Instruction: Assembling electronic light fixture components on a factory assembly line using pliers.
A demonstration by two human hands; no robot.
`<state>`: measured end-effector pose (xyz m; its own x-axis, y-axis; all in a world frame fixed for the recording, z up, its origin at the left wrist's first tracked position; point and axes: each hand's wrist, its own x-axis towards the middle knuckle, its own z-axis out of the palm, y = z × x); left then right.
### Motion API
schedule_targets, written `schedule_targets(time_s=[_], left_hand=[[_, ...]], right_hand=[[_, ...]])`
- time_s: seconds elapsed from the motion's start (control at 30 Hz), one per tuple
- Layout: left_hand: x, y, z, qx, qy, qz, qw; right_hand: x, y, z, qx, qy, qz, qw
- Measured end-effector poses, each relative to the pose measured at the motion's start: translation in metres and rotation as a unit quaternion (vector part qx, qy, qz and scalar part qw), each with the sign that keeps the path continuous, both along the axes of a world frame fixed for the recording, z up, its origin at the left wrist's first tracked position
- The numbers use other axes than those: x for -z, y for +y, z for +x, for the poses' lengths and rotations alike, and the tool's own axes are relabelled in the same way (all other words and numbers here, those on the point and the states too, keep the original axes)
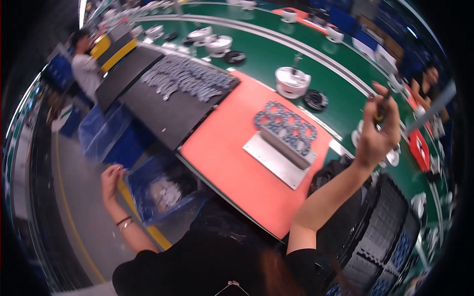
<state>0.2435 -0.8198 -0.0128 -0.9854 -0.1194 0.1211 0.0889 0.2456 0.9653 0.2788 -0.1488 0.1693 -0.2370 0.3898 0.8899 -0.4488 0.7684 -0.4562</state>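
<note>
My right hand [379, 132] is raised at the right over the green line, its fingers curled round a small dark object [382, 107] with a yellowish spot, too small to name. At the left, my left hand [112, 178] is closed with fingertips together, beside a blue plastic-lined bin [148, 209]; whatever it may pinch is hidden. Between my arms, a metal angle bracket [279, 160] rests on the orange mat [222, 163]. Several blue-grey ring-shaped parts [286, 123] lie in a cluster against its far side, touched by neither hand.
Rows of similar grey parts [182, 76] cover a black board [158, 111] at the far left. A white round housing [292, 81] and a black coil [315, 99] sit on the green conveyor [266, 54]. Black trays [380, 227] stand at right. Other people are further off.
</note>
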Motion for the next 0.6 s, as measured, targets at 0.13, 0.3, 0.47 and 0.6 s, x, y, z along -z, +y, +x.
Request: schedule_targets(time_s=[0.13, 0.3, 0.47, 0.6], left_hand=[[0.145, -0.057, -0.005, -0.096, -0.174, 0.134, 0.971], [0.243, -0.013, -0.01, -0.208, -0.285, 0.211, 0.912], [0.226, -0.001, -0.048, -0.436, -0.128, -0.441, 0.774], [0.065, 0.069, -0.082, -0.38, 0.09, -0.184, 0.902]], right_hand=[[-0.007, -0.025, 0.002, -0.014, -0.017, 0.01, 1.0], [0.014, -0.032, 0.001, -0.004, -0.037, 0.026, 0.999], [0.024, -0.024, 0.002, 0.02, -0.078, 0.003, 0.997], [0.017, -0.012, 0.01, 0.058, -0.098, -0.021, 0.993]])
